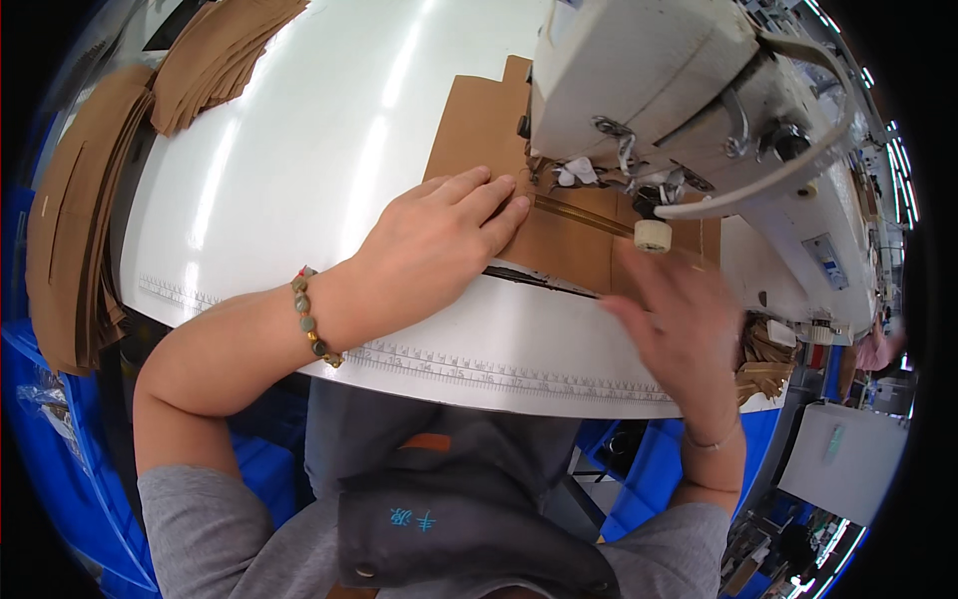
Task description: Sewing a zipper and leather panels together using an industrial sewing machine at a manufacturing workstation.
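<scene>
A brown fabric panel (469,125) with a zipper-like strip (584,215) across it lies under the head of a white sewing machine (639,80). My left hand (439,235) rests flat on the panel's left part, fingers stretched toward the needle area and slightly apart. At the right end of the panel's near edge is my right hand (684,319), blurred by motion. Its thumb stands apart from its fingers, and I make out nothing held in it. The needle and presser foot are mostly hidden behind the machine's parts.
Stacks of brown fabric pieces (75,220) lie at the left, with another stack (220,60) at the back left. A measuring scale (479,369) runs along the white table's near edge. Crumpled brown pieces (766,359) sit right of my right hand. Blue bins (649,479) stand below.
</scene>
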Tool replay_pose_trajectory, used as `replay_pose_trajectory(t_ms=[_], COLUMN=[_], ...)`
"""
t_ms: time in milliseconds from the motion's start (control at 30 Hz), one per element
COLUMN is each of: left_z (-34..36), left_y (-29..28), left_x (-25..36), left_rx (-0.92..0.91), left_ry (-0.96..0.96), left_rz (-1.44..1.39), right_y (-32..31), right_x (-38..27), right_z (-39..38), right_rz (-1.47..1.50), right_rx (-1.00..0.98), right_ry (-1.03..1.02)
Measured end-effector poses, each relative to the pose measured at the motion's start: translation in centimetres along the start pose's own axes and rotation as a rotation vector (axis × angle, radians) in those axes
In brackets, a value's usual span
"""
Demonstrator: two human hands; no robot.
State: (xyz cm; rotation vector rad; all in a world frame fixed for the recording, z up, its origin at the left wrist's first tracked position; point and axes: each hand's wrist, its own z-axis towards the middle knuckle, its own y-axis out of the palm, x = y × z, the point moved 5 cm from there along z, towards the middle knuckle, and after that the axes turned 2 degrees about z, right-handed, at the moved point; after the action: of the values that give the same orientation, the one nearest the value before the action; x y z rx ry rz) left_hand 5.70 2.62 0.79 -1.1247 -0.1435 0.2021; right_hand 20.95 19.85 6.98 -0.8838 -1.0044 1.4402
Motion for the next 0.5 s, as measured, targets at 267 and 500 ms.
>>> replay_pose_trajectory(t_ms=[267,500], left_z=[0.3,0.4], left_y=[0.7,1.1], left_x=[-0.4,-0.4], left_rx=[0.045,-0.016], left_ry=[-0.028,-0.035], left_rz=[-0.079,-0.119], right_y=[-26.1,-24.4], right_x=[31.0,51.0], right_z=[-15.1,-30.2], right_rz=[-0.980,-0.407], right_rx=[0.553,0.180], right_ry=[0.885,1.077])
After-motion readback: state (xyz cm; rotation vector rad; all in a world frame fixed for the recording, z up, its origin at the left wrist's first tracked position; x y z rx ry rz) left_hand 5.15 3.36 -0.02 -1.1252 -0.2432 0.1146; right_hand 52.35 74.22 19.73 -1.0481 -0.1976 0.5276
